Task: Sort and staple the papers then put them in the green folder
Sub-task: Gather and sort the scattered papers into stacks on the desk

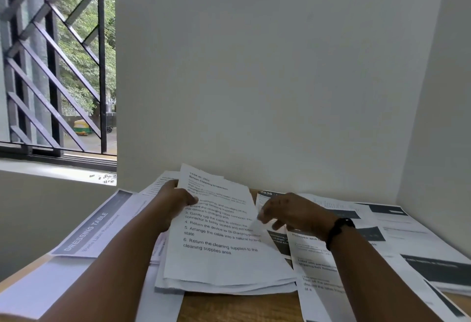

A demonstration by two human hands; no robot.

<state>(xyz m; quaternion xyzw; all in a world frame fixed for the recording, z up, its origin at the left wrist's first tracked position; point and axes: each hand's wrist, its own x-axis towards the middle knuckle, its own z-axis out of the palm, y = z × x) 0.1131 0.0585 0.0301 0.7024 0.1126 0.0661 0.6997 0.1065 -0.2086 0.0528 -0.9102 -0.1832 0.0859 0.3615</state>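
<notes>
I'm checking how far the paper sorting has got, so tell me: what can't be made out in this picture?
- Green folder and stapler: neither appears in the head view; papers cover most of the table.
- Right hand: motion-blurred fingertips, so its grip on the top sheet is unclear.
- Left hand: fingers hidden behind that sheet.
- Stack under it: lower pages covered.
- Right-side papers: print blurred, cut by the frame edge.

Matt paper sheets (219, 253); smooth wood table (237, 307).

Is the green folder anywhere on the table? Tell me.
No, only printed sheets cover the wooden table, with the left hand gripping the stack of papers; no green folder shows.
</notes>
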